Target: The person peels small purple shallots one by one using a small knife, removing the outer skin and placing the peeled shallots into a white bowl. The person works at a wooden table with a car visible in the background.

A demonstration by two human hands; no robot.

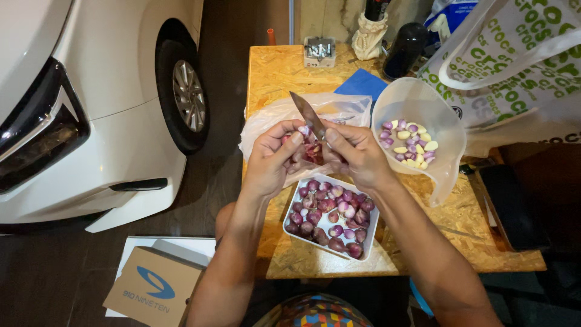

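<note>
My left hand (pixel 273 158) grips a small purple shallot (pixel 310 150) above the wooden table. My right hand (pixel 357 155) holds a knife (pixel 307 112), its blade pointing up and away, with the thumb pressed near the shallot. Just below the hands stands a white square tray (pixel 370 237) filled with several unpeeled purple shallots (pixel 330 215). To the right sits a clear plastic jug (pixel 445 130) holding several peeled shallots and garlic cloves (pixel 408 144).
A thin plastic bag (pixel 266 124) lies under the hands on the chipboard table (pixel 284 72). A printed tote bag (pixel 514 54), a black bottle (pixel 404 49) and a small box (pixel 319 51) stand at the back. A white car (pixel 97 91) is left, a cardboard box (pixel 154 287) on the floor.
</note>
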